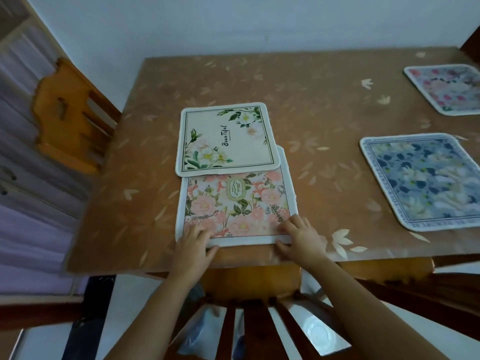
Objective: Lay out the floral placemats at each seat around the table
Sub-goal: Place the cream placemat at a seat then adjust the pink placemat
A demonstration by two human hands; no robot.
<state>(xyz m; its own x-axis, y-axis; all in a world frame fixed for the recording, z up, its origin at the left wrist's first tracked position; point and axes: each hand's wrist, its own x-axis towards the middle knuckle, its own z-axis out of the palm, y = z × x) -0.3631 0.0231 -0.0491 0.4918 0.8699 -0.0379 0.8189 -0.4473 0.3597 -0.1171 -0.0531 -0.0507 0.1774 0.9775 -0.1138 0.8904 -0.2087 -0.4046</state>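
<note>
A pink floral placemat (237, 206) lies near the table's front edge. My left hand (194, 242) holds its near left corner, fingers on top and thumb at the edge. My right hand (301, 237) holds its near right corner the same way. A cream placemat with white flowers (226, 139) lies just beyond, overlapping the pink one's far edge. A blue floral placemat (426, 180) lies at the right. A pink-and-grey floral placemat (446, 87) sits at the far right, cut off by the frame.
The table (324, 105) has a brown leaf-patterned cover. One wooden chair (70, 118) stands at its left side. Another chair's back (249, 307) is right below my arms at the front edge. A wall runs behind the table.
</note>
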